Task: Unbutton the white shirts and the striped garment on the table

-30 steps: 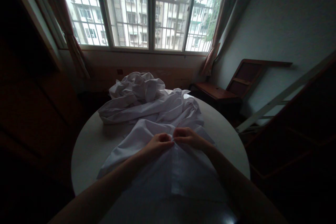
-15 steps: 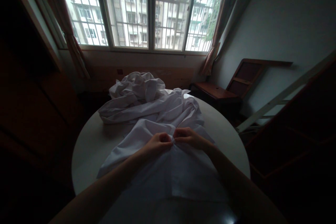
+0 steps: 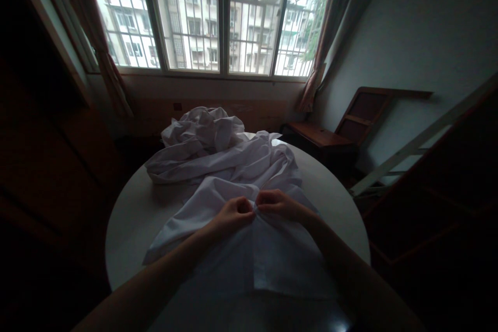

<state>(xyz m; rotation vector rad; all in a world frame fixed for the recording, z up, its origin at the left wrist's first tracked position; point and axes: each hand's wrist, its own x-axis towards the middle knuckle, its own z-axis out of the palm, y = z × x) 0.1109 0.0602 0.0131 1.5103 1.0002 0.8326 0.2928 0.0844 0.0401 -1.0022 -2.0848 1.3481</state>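
Note:
A white garment [image 3: 229,259], which looks like a button-front shirt or coat, lies spread over a round white table [image 3: 128,223], its front seam running toward me. My left hand [image 3: 236,209] pinches the cloth at this seam from the left, thumb and fingers pressed together. From the right, my right hand [image 3: 274,203] pinches the same spot, its fingertips almost touching those of the left. Any button between the fingertips is too small and dark to make out. Farther back, more crumpled white cloth [image 3: 206,127] is heaped; whether it is one piece with the garment I cannot tell.
Beyond the table is a barred window [image 3: 223,26] between tied curtains [image 3: 111,78]. A wooden chair [image 3: 322,135] stands at the back right near the wall. A pale slanting frame [image 3: 397,158] rises on the right, and a dark wooden cabinet [image 3: 50,161] stands on the left.
Both hands stay at the same spot on the seam, with only a very slight shift of the fingers. The cloth lies as before.

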